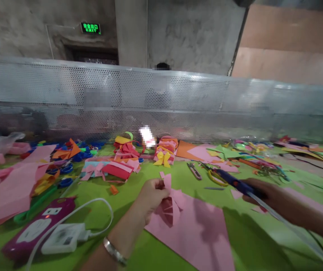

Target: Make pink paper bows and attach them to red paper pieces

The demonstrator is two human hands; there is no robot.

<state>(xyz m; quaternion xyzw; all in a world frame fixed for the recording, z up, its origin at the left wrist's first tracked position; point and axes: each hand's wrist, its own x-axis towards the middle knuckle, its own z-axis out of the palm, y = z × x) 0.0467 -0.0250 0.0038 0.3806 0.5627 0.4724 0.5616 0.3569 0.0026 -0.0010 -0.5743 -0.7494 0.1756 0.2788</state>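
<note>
My left hand [150, 199], a metal band on its wrist, pinches a cut and curled pink paper piece [176, 203] between thumb and fingers. This piece has pleated, pointed flaps and stands up over a flat pink paper sheet [209, 241] in front of me. Wrapped in my right hand [258, 192] is a blue hot glue gun [230, 181], its pale cord trailing to the lower right. Its nozzle points left, above yellow-handled scissors [216, 177] and apart from the pink piece. The fingers of my right hand are partly hidden.
A purple power strip [47, 226] with a white adapter [65, 238] lies at left. Pliers [194, 171], a yellow paper bow [163, 159], orange paper [186, 149] and several scraps spread across the green table. Behind them runs a perforated metal screen [195, 101], with a person beyond.
</note>
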